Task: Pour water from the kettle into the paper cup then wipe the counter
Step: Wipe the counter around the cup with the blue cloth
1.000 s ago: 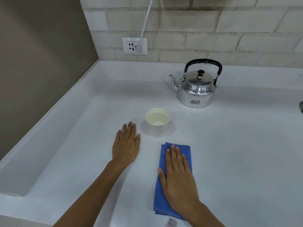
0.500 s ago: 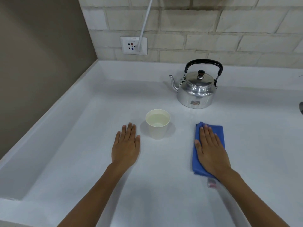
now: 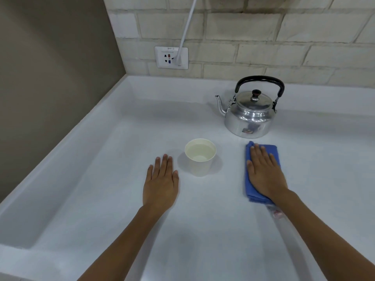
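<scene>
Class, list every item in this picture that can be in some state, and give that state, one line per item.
kettle: upright, lid on, nobody holding it.
paper cup: upright, holds water.
blue cloth: folded, pressed flat on the counter.
left hand: open, flat on the counter, beside the cup.
right hand: open, flat on the cloth.
wall socket: a white cord plugged in.

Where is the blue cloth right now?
The blue cloth lies flat on the counter under the right hand, just in front of the kettle and to the right of the paper cup.
</scene>
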